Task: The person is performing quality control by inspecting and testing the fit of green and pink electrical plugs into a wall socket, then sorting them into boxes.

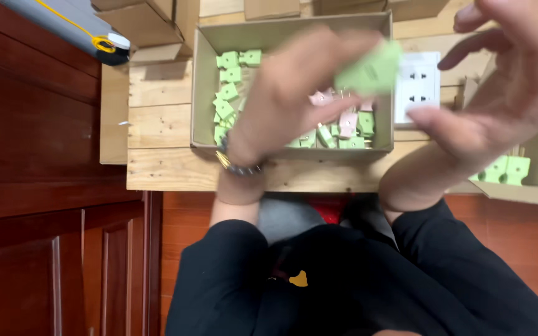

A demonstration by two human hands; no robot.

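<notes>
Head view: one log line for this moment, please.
left hand: holds green plug | right hand: open, empty | box: green and pink plugs | socket: right of box

Even, soft indoor light — motion blur on both raised hands (294, 99)

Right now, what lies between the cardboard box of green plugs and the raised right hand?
In the head view, a white wall socket plate lies on the wooden pallet top, between the cardboard box and the right hand.
</notes>
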